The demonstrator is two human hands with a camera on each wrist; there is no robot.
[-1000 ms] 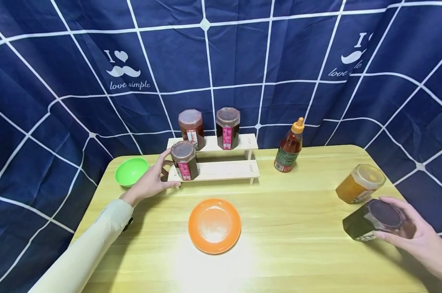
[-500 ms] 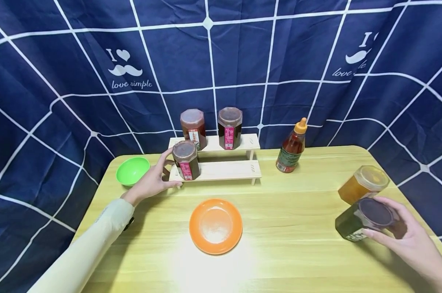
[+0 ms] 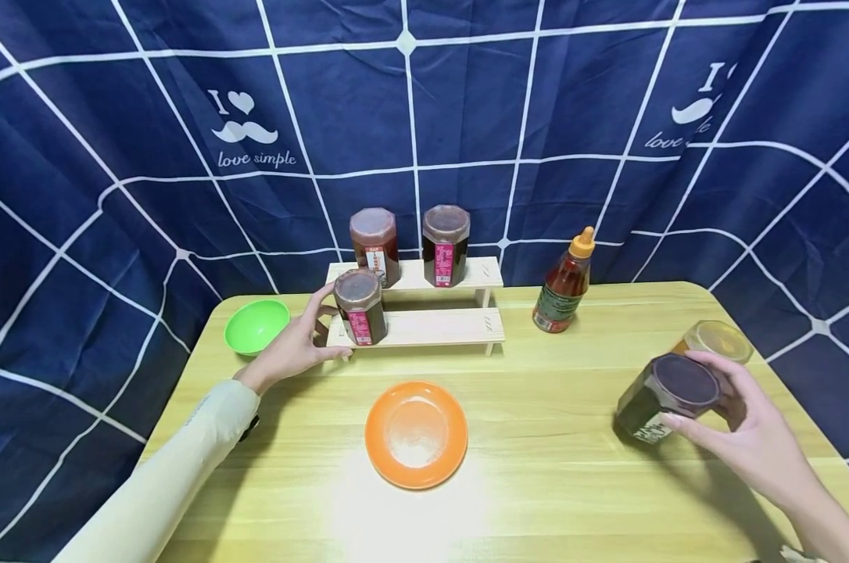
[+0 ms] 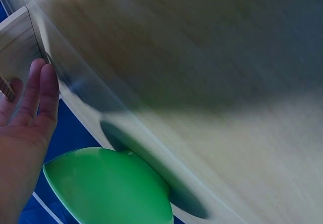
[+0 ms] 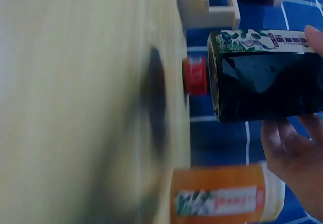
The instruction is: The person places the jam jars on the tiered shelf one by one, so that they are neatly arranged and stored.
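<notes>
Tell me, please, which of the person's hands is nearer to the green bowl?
Left. The left hand rests by the wooden rack, just right of the green bowl. The right hand grips a dark jar at the table's far right side.

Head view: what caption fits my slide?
Right hand lifts a dark jar; left hand rests by the shelf.

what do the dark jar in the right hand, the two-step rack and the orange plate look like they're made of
Dark jar: likely glass or clear hard plastic, since its glossy wall shows reflections in the right wrist view; the lid looks like plastic.
Two-step rack: pale unfinished wood, with visible grain and a matte surface.
Orange plate: probably plastic, given its uniform bright colour and soft sheen, though glazed ceramic can't be ruled out.
</notes>
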